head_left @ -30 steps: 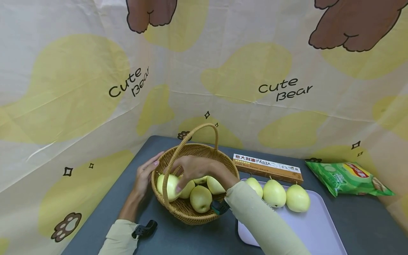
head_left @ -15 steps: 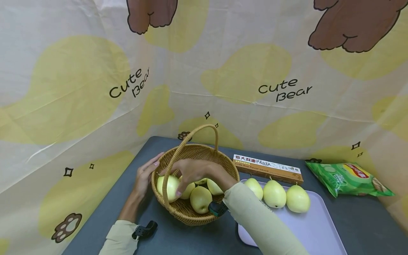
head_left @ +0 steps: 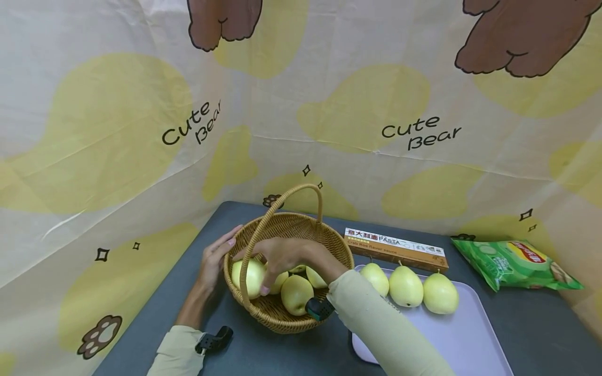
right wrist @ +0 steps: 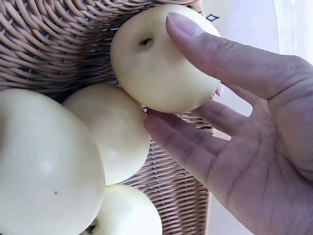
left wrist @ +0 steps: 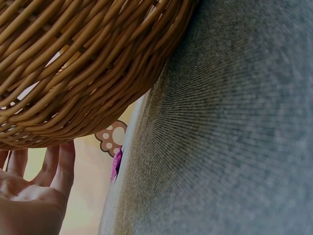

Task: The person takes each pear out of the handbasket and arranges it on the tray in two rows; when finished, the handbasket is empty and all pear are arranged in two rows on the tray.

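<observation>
A wicker basket [head_left: 287, 326] with a tall handle stands on the table, several yellow-green pears inside. My right hand [head_left: 287, 255] reaches into it under the handle and grips the leftmost pear [head_left: 251, 277]. In the right wrist view the thumb [right wrist: 188, 34] lies over this pear and the fingers go round its far side, partly hidden. Other pears [right wrist: 110, 132] lie just beside and below it. At the basket's left side, my left hand [head_left: 212, 263] touches the outer wall; its fingers [left wrist: 63, 166] extend up against the weave in the left wrist view.
Right of the basket a lilac tray [head_left: 451, 344] carries a row of three pears [head_left: 405, 285], partly behind my right sleeve. A pasta box [head_left: 395, 250] lies behind the tray, and a green chip bag [head_left: 517, 263] at the far right. A patterned cloth encloses the back and left.
My right hand and wrist have shifted very slightly down and toward the left over the pear. The left hand and basket stay in place.
</observation>
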The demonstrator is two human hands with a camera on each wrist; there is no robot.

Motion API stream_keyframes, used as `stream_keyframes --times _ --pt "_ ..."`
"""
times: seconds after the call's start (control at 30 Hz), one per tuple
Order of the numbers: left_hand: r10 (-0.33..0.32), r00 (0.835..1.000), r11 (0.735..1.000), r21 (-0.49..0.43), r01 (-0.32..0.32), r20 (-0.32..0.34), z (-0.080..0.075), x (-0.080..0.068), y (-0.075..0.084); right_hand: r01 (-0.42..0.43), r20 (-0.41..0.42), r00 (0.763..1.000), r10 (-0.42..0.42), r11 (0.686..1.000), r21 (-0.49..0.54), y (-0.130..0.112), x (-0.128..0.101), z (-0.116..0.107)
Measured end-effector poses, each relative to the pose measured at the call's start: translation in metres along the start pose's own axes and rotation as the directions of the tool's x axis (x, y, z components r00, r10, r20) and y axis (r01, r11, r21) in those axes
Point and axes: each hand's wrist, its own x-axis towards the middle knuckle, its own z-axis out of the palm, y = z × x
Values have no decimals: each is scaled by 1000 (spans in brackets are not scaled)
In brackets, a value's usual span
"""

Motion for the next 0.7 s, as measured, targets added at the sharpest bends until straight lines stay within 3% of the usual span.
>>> stream_keyframes --times 0.33,0.7 --pt "0 1000 1000 -5 0 4 1 2 0 21 -1 1000 -21 998 -59 -2 2 2" --pt "-10 1000 1000 -12 10 -4 0 1 0 33 -22 999 -34 999 -19 3 -6 -4"
